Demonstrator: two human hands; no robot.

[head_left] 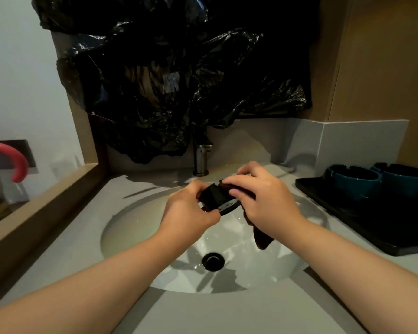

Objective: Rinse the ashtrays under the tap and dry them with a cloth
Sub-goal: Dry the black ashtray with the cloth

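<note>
Drying appears to be the step in hand. Left hand grips a dark ashtray over the sink, in front of the tap. Right hand presses the cloth onto it, fingers curled. Teal ashtrays sit on a tray at the worktop's right edge. The next move likely calls for turning the ashtray to wipe unwiped faces.

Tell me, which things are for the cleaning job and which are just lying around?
For the job: held ashtray, cloth, tap, sink, teal ashtray, second teal ashtray.
Just lying about: black plastic bag, pink handle.
</note>
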